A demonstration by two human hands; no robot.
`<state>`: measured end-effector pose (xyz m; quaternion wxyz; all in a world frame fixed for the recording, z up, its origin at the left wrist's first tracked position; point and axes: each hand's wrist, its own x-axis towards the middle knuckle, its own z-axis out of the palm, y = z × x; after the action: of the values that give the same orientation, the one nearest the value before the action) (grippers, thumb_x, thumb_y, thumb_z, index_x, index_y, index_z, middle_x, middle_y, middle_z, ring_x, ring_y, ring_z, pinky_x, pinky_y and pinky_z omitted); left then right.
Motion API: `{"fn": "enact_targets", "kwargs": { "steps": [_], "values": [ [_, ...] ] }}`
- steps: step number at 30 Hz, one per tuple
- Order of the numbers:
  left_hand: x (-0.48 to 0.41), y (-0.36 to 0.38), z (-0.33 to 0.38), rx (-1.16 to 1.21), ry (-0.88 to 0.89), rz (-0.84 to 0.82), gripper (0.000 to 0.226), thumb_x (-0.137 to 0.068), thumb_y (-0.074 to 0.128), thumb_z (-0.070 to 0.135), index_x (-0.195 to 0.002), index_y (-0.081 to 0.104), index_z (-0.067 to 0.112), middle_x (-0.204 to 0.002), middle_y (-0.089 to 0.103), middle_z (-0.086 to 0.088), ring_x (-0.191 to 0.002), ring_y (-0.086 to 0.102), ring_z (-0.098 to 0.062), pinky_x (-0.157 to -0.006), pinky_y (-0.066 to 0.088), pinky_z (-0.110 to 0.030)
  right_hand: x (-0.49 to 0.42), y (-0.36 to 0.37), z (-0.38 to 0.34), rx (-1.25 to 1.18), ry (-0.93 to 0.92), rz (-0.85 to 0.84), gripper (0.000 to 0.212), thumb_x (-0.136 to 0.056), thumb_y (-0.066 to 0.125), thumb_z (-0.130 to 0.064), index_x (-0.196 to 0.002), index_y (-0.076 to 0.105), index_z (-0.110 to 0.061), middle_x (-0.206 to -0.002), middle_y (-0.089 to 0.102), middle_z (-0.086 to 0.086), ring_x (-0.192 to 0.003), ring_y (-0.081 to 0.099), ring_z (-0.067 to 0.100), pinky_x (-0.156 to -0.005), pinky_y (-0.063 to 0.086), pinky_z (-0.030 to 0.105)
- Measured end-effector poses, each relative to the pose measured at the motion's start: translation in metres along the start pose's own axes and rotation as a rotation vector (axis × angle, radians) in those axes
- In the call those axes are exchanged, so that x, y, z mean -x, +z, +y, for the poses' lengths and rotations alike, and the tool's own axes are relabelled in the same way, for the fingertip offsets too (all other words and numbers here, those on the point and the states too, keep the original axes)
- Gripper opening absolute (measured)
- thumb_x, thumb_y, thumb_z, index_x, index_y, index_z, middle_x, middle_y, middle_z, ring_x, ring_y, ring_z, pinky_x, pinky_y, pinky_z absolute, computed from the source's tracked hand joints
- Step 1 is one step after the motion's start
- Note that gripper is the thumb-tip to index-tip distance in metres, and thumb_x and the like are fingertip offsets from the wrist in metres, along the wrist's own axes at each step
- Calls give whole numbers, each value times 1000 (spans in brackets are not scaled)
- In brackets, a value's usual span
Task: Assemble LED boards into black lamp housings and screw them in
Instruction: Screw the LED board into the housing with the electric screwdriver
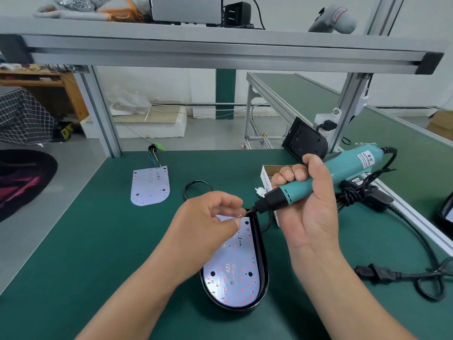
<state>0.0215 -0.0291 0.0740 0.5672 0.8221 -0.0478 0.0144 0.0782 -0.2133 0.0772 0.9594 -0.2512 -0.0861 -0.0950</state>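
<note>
White LED board [232, 266] seated flat in black housing [264, 278] nr centre; 2nd board [150, 186] lies flat, apart, upper-left.

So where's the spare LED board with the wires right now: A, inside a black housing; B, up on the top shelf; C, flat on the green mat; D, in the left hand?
C: the wired LED board lies flat on the green mat, well apart from the black lamp housing.

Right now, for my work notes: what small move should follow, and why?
Probably lower the screw to a hole in the board: the left hand pinches it at the screwdriver tip, the right hand grips the screwdriver, the board sits in its housing.
</note>
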Motion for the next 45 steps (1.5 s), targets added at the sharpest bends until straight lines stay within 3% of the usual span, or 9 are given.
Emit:
{"fn": "enact_targets", "kwargs": {
  "steps": [4, 6, 9, 11, 15, 18, 21, 35, 45],
  "values": [
    [-10, -27, -5, -53, -47, 174, 24, -93, 68, 19, -107, 71, 38, -94, 77, 19, -66, 63, -2, -55, 47, -10, 0, 0, -1, 5, -3, 5, 8, -101, 66, -20, -95, 63, -17, -74, 47, -3, -70, 48, 15, -73, 50, 29],
    [-14, -46, -10, -208, -158, 192, 20, -89, 64, 40, -109, 67, 40, -91, 75, 17, -72, 65, -1, -63, 52, -21, -1, 1, 0, 21, -6, 4, 8, -101, 67, -19, -95, 61, -17, -73, 45, -3, -69, 47, 15, -72, 49, 29],
    [-16, -58, -17, -282, -329, -89, 43, -77, 56, 60, -117, 57, 45, -89, 78, 17, -85, 66, 1, -75, 51, -33, -1, 4, 7, 68, -1, -10, 11, -98, 69, -19, -98, 58, -17, -74, 44, -2, -70, 47, 15, -71, 48, 29],
    [-16, -52, -20, -248, -358, -274, 46, -77, 64, 59, -121, 56, 50, -82, 77, 18, -66, 59, 0, -62, 43, -29, -1, 5, 13, 103, 1, -21, 15, -96, 70, -19, -99, 56, -16, -73, 45, -2, -69, 47, 15, -71, 48, 29],
    [-18, -37, -31, -169, -320, -314, 52, -72, 78, 44, -120, 58, 45, -86, 75, 18, -61, 59, -5, -54, 43, -22, 0, 5, 22, 155, -7, -53, 10, -102, 63, -14, -96, 55, -16, -71, 46, -1, -67, 48, 16, -69, 47, 29],
    [-20, -27, -39, -103, -334, -273, 55, -70, 78, 32, -122, 58, 37, -105, 80, 4, -96, 77, -21, -87, 61, -45, -2, 5, 29, 186, -8, -60, 13, -104, 61, -12, -93, 55, -17, -71, 45, 1, -67, 47, 16, -69, 46, 29],
    [-21, -20, -43, -65, -318, -259, 57, -67, 76, 30, -120, 58, 38, -108, 80, 0, -103, 76, -28, -101, 56, -60, -4, 5, 33, 219, -8, -76, 13, -103, 61, -11, -93, 57, -17, -71, 45, 0, -66, 47, 16, -69, 46, 29],
    [-20, -11, -42, -45, -264, -224, 52, -69, 71, 24, -117, 57, 37, -106, 79, -4, -103, 74, -33, -96, 58, -59, 1, 6, 40, 320, -19, -117, 8, -96, 62, -11, -97, 54, -14, -71, 44, 2, -67, 46, 19, -70, 46, 30],
    [-20, -9, -37, -28, -299, -224, 48, -72, 69, 24, -116, 56, 37, -96, 74, -6, -67, 58, -15, -59, 41, -29, 3, 9, 39, 484, -61, -369, 11, -93, 70, -12, -97, 66, -22, -74, 54, 0, -69, 51, 24, -73, 48, 37]
  ]
}}
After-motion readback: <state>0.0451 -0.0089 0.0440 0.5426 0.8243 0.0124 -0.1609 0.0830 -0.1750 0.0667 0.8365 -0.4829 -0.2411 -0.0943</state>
